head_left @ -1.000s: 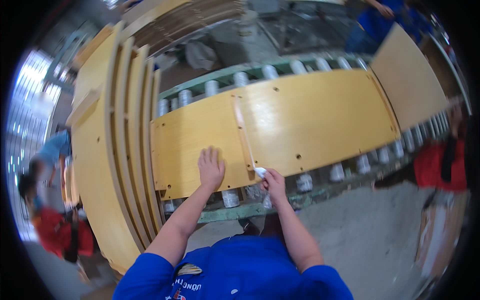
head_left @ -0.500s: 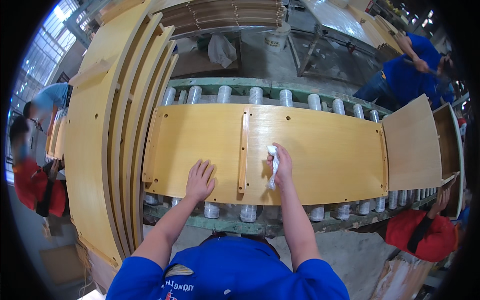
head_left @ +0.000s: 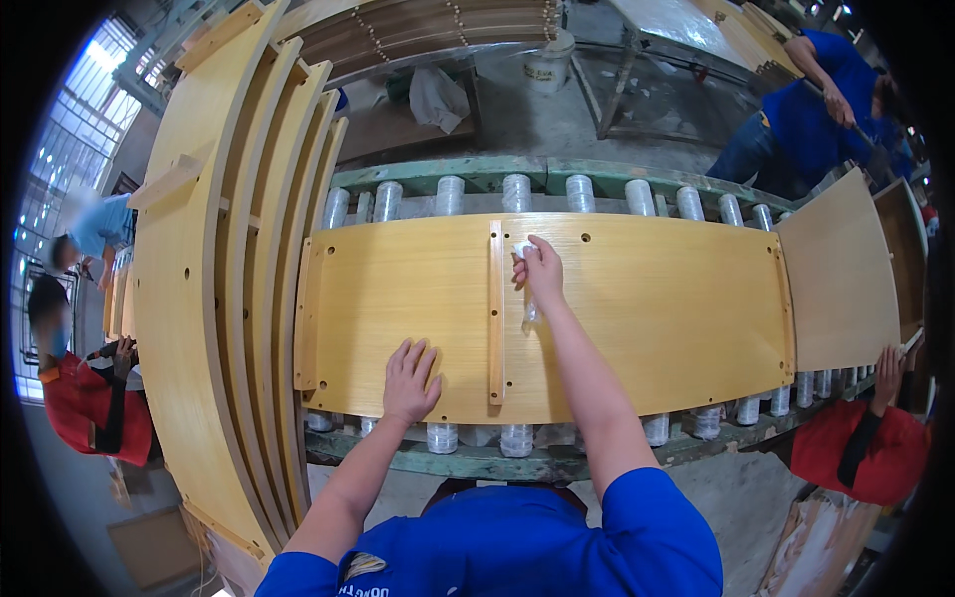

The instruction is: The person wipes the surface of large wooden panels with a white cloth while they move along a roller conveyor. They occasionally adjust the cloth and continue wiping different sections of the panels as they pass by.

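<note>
A long yellow wooden panel (head_left: 676,318) lies across the rollers before me, with drilled holes near its edges. A narrow wooden strip (head_left: 495,313) crosses it near the middle, and further strips run along both ends. My left hand (head_left: 409,383) rests flat on the panel left of the middle strip, fingers spread. Just right of that strip, toward the far edge, my right hand (head_left: 539,274) is closed on a crumpled white cloth (head_left: 530,316). Part of the cloth hangs below the fingers; the rest is hidden in the grip.
Several similar panels (head_left: 189,269) stand stacked on edge at my left. The roller conveyor (head_left: 448,194) has a green frame. At the right end, a person in red (head_left: 863,453) handles a wooden cabinet piece (head_left: 836,279). Beyond the conveyor are a white bucket (head_left: 547,65) and a person in blue (head_left: 826,109).
My right hand has moved away from me with the cloth, toward the panel's far edge beside the middle strip. The left hand stays flat on the panel. The view has shifted slightly.
</note>
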{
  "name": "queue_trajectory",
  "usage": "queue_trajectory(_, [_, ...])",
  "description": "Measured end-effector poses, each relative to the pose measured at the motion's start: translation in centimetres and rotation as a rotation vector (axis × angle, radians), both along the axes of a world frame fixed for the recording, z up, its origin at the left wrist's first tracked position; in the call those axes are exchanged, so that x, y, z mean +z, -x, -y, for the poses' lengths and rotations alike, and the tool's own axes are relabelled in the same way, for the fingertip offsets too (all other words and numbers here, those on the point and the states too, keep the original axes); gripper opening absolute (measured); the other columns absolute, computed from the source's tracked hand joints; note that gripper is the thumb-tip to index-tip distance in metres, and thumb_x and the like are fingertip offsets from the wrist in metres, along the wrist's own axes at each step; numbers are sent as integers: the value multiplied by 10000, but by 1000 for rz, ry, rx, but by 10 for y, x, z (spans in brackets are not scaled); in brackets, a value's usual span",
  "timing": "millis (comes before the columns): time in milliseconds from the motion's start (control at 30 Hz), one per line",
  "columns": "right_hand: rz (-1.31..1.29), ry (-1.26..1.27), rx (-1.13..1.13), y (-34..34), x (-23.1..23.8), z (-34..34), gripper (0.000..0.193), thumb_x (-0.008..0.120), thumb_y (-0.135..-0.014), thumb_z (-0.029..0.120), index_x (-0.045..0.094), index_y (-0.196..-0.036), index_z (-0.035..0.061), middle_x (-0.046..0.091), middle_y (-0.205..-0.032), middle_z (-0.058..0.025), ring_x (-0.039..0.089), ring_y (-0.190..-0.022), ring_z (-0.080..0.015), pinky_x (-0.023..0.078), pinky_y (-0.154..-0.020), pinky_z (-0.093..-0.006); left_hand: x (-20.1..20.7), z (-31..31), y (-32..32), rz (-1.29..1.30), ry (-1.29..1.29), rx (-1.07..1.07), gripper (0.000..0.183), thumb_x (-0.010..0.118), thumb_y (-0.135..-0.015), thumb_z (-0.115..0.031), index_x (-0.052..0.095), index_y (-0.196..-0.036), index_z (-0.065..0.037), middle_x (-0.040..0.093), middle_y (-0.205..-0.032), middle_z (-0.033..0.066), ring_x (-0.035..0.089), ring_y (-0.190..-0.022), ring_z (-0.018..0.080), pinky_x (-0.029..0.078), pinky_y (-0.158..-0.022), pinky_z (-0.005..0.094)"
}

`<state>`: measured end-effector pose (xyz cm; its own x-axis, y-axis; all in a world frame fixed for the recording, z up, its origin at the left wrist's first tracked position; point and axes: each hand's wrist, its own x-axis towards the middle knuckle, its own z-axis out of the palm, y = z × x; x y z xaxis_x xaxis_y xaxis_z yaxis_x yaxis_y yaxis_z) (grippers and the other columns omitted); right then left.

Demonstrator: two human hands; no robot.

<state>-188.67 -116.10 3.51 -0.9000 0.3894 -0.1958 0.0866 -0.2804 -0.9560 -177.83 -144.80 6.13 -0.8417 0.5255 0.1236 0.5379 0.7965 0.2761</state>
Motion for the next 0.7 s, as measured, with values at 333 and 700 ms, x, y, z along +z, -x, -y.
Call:
queue_trajectory(333, [43, -267, -56, 30, 8, 8, 181, 487, -880, 128, 557, -1008, 21, 537, -599, -53, 495, -453, -103, 434, -411, -247, -1, 2, 2, -1, -19, -3, 476, 566, -765, -264, 487, -1200, -89, 408, -1288, 121, 323, -1223, 342, 267, -1006, 466])
queue_trajectory(700, [73, -638, -132, 38, -8, 9, 156, 505, -858, 145, 561, -875, 1, 610, -727, -205, 609, -633, -330, 475, -589, -405, 2, 3, 2, 11, -32, -12, 471, 559, -772, -268, 489, -1201, -87, 407, -1291, 121, 318, -1229, 339, 257, -1015, 459])
